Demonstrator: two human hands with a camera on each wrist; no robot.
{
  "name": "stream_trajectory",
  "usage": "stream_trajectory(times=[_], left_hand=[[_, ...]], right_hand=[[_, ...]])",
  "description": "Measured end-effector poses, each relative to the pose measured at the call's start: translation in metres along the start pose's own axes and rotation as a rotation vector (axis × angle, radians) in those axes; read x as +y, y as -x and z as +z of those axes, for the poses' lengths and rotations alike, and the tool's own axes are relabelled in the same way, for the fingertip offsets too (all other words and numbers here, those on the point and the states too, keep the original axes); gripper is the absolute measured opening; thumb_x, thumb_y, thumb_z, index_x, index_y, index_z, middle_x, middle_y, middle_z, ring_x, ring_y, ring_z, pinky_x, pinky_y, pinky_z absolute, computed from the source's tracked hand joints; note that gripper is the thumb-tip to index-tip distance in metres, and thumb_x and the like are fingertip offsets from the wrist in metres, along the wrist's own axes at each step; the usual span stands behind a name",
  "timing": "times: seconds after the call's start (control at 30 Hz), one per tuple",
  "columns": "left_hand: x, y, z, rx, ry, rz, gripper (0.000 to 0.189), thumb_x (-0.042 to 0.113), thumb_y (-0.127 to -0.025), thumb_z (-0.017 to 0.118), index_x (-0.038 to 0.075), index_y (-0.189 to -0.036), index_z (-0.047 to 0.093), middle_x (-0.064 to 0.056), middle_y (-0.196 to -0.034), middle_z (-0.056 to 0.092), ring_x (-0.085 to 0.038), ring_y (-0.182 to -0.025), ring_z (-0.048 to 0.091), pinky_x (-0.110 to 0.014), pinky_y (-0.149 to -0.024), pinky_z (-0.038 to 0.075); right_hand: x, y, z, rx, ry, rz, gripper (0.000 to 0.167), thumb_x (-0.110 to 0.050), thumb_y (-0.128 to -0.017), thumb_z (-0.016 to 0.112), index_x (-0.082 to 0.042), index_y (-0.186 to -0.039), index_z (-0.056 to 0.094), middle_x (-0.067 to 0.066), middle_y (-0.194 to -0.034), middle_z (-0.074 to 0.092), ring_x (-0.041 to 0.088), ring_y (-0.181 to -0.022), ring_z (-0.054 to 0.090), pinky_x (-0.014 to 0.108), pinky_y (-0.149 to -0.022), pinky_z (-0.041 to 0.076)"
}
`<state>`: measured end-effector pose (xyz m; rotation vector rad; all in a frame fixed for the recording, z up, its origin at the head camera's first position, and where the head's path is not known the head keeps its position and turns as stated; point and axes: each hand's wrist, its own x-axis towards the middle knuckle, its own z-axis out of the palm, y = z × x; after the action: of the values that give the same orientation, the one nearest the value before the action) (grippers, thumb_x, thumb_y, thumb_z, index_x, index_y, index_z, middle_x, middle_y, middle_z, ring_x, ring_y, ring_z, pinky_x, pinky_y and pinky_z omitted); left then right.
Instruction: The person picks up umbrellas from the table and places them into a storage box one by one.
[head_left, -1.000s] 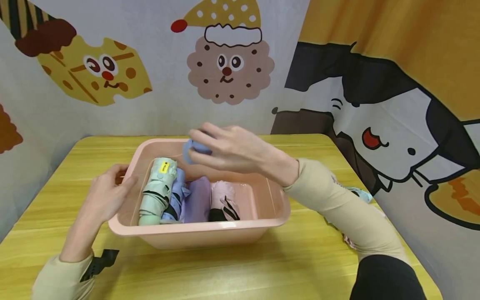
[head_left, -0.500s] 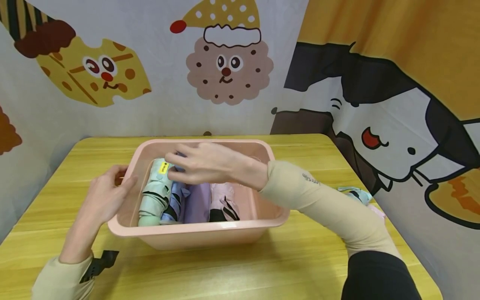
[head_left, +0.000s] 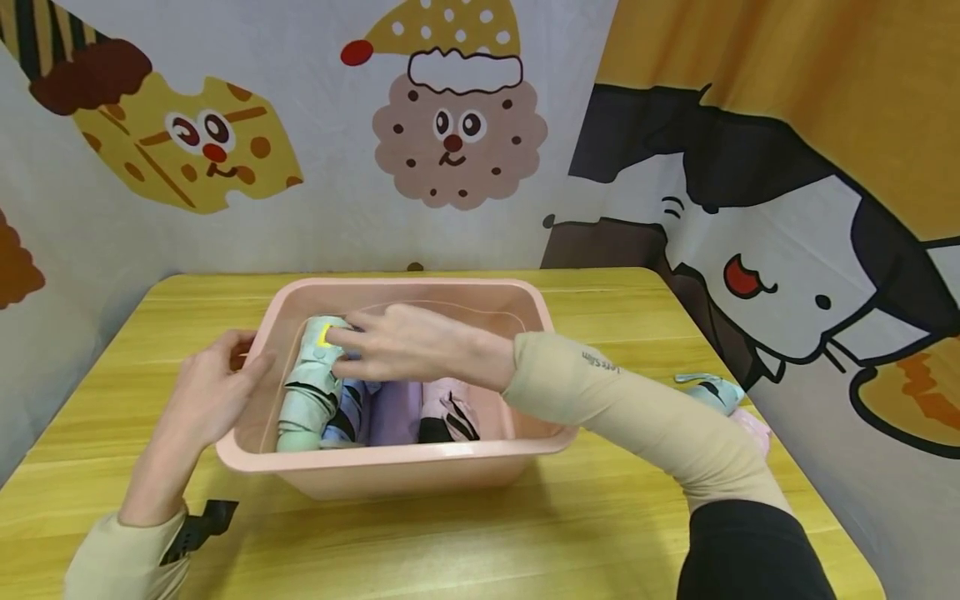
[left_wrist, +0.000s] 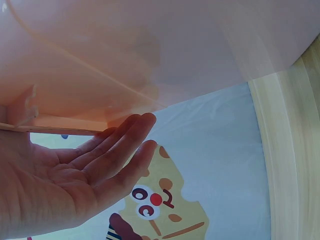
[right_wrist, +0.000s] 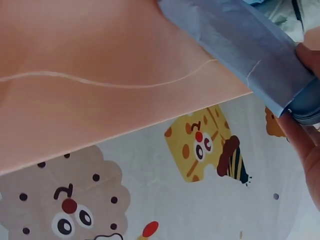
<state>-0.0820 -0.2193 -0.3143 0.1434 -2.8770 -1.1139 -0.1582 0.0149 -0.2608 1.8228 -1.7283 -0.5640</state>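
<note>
A pink plastic tub point(head_left: 390, 454) stands on the table. My left hand point(head_left: 213, 383) holds its left rim, thumb over the edge and fingers point(left_wrist: 120, 145) along the outer wall. Inside lie folded umbrellas side by side: mint green point(head_left: 309, 408) with a yellow label, blue point(head_left: 349, 417), purple point(head_left: 396, 412) and pink point(head_left: 447, 404). Over the back left of the tub, my right hand point(head_left: 405, 343) grips the end of another folded umbrella point(right_wrist: 240, 50) in a blue sleeve. In the head view that umbrella is mostly hidden behind the hand.
A light blue bundle point(head_left: 716, 392) and a pink one point(head_left: 752, 429) lie at the table's right edge, partly behind my right forearm. A cartoon-printed curtain point(head_left: 315, 225) hangs behind the wooden table point(head_left: 465, 542).
My right hand has moved left and down into the tub with the blue umbrella, close beside the mint one. The left hand has stayed on the rim.
</note>
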Motion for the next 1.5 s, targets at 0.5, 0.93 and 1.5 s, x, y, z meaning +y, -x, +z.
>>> stream_trajectory(times=[0.5,0.93,1.5], left_hand=[[0.001,-0.002,-0.001,-0.005,0.005,0.003,0.06,0.037,-0.1,0.039,-0.009,-0.137,0.038,-0.035,-0.126,0.052,-0.046,-0.104,0.058,-0.054,-0.08,0.055],[0.003,-0.001,-0.002,-0.021,0.001,-0.008,0.062,0.037,-0.1,0.039,-0.011,-0.139,0.035,-0.037,-0.128,0.049,-0.048,-0.105,0.057,-0.055,-0.08,0.055],[0.002,-0.002,-0.002,-0.022,0.003,-0.013,0.062,0.037,-0.1,0.039,-0.01,-0.139,0.035,-0.037,-0.128,0.049,-0.048,-0.107,0.056,-0.056,-0.082,0.054]], right_hand=[[-0.007,-0.001,-0.013,-0.136,-0.192,0.005,0.033,-0.015,-0.096,0.042,-0.03,-0.119,0.061,-0.001,-0.121,0.056,0.016,-0.102,0.055,0.022,-0.049,0.047],[-0.012,0.0,-0.009,-0.119,-0.192,-0.024,0.027,-0.02,-0.097,0.045,-0.033,-0.116,0.06,-0.003,-0.113,0.058,0.017,-0.104,0.057,0.031,-0.076,0.05],[-0.013,-0.001,-0.012,-0.13,-0.17,-0.028,0.032,-0.016,-0.097,0.044,-0.035,-0.117,0.059,-0.006,-0.113,0.06,0.017,-0.107,0.056,0.039,-0.104,0.04]])
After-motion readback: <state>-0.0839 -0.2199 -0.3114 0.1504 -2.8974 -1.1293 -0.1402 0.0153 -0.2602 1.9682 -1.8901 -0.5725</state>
